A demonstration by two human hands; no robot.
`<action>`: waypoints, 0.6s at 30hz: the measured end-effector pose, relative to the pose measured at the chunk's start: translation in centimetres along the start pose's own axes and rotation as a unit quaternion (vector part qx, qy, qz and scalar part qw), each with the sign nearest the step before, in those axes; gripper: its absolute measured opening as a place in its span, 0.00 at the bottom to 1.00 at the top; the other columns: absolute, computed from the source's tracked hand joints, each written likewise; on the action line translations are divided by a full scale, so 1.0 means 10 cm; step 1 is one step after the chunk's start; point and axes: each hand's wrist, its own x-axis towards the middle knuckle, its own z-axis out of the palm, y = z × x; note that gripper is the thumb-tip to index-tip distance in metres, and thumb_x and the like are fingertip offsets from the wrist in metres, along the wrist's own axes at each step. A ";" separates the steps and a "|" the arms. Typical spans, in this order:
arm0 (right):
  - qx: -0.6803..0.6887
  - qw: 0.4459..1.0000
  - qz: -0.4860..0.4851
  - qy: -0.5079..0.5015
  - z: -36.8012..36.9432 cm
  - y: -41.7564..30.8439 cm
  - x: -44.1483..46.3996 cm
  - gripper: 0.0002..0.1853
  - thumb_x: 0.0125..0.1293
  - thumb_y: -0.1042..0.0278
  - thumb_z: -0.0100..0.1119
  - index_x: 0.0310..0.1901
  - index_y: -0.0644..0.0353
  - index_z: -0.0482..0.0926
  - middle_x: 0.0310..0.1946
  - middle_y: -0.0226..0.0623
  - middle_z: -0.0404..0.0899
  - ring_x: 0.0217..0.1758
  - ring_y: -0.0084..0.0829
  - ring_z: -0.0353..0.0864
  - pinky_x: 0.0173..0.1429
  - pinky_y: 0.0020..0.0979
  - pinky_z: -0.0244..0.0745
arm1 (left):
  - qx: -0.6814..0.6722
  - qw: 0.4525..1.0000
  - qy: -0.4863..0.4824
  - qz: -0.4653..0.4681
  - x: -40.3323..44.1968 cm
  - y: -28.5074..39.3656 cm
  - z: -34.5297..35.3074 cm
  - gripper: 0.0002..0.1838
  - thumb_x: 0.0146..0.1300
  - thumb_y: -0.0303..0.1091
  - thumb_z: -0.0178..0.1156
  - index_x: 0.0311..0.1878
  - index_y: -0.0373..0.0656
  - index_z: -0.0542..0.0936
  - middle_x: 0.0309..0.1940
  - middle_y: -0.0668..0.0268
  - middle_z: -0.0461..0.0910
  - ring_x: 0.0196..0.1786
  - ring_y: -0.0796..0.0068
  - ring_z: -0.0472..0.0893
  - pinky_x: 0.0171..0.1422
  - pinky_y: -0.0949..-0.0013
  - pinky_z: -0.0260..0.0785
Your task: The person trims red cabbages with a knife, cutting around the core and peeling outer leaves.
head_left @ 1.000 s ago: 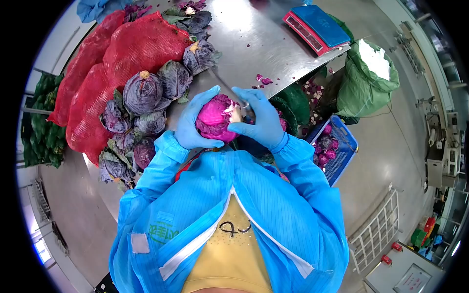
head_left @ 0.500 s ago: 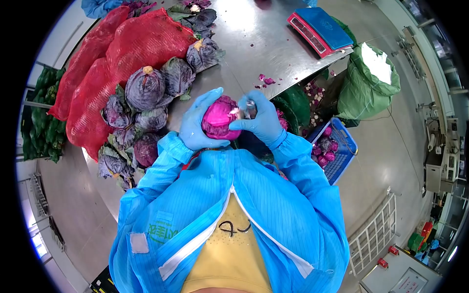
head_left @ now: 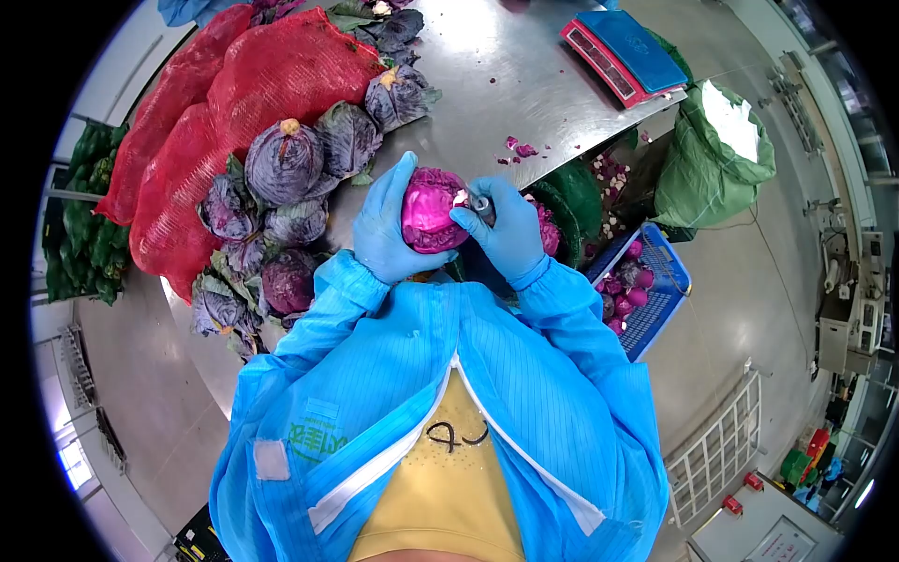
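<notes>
A peeled red cabbage (head_left: 433, 212), bright magenta with a pale stem spot on its right side, is cupped in my blue-gloved left hand (head_left: 382, 229). My right hand (head_left: 508, 232), gloved too, is closed around a small dark-handled tool (head_left: 482, 208) against the stem side; the tool's working end is hidden, so its kind is unclear. Both hands are in front of my chest at the table edge. Unpeeled red cabbages with dull purple leaves (head_left: 284, 164) lie to the left of my left hand.
Red mesh sacks (head_left: 272, 80) lie on the steel table (head_left: 468, 84) at the left. A red and blue scale (head_left: 626, 56) stands at the far right corner. A green sack (head_left: 712, 169) and a blue crate (head_left: 663, 298) of peeled cabbages are at the right, beside a dark green bin (head_left: 573, 199).
The cabbage has turned in my left hand and moved slightly right and up. My right hand has changed its angle, with the tool now held against the cabbage's stem side.
</notes>
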 end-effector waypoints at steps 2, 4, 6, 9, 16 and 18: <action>-0.077 0.996 -0.051 0.016 0.01 0.00 -0.02 0.19 0.55 0.58 0.68 0.40 0.60 0.72 0.29 0.34 0.74 0.29 0.25 0.75 0.34 0.27 0.72 | 0.027 0.999 0.004 0.020 -0.03 -0.04 0.02 0.60 0.28 0.49 0.76 0.67 0.40 0.57 0.62 0.52 0.64 0.61 0.52 0.68 0.63 0.57 0.64; -0.251 0.956 -0.149 -0.031 0.00 0.00 -0.03 0.14 0.57 0.62 0.65 0.41 0.58 0.74 0.31 0.36 0.77 0.26 0.28 0.76 0.31 0.29 0.72 | 0.054 0.998 0.007 0.041 -0.04 -0.09 0.05 0.60 0.28 0.49 0.76 0.67 0.40 0.58 0.62 0.52 0.64 0.61 0.52 0.68 0.63 0.57 0.64; -0.222 0.961 -0.161 -0.006 0.04 0.09 -0.03 0.12 0.55 0.65 0.65 0.39 0.56 0.74 0.28 0.37 0.76 0.25 0.31 0.77 0.29 0.30 0.72 | 0.038 0.999 0.002 0.037 -0.04 -0.11 0.07 0.59 0.28 0.50 0.76 0.67 0.40 0.58 0.62 0.51 0.64 0.62 0.51 0.68 0.64 0.57 0.64; -0.090 0.974 -0.051 0.201 0.09 0.27 -0.01 0.06 0.54 0.71 0.63 0.32 0.57 0.76 0.24 0.38 0.76 0.23 0.30 0.77 0.28 0.29 0.72 | 0.030 1.000 -0.001 0.008 -0.08 -0.08 0.09 0.59 0.29 0.51 0.76 0.66 0.38 0.58 0.62 0.50 0.64 0.62 0.51 0.67 0.64 0.58 0.63; -0.133 0.987 0.010 0.088 -0.23 0.29 -0.16 0.15 0.62 0.58 0.59 0.41 0.62 0.75 0.25 0.39 0.76 0.26 0.36 0.78 0.31 0.34 0.72 | -0.162 0.985 0.032 -0.039 -0.15 -0.23 0.14 0.59 0.28 0.44 0.79 0.66 0.38 0.58 0.61 0.53 0.61 0.62 0.57 0.67 0.68 0.60 0.59; -0.108 0.993 0.005 0.035 -0.23 0.11 -0.25 0.14 0.65 0.56 0.53 0.42 0.59 0.74 0.26 0.41 0.75 0.28 0.42 0.78 0.32 0.36 0.72 | -0.202 0.978 0.037 -0.043 -0.15 -0.25 0.15 0.58 0.28 0.44 0.79 0.66 0.38 0.58 0.62 0.54 0.61 0.63 0.58 0.66 0.68 0.60 0.59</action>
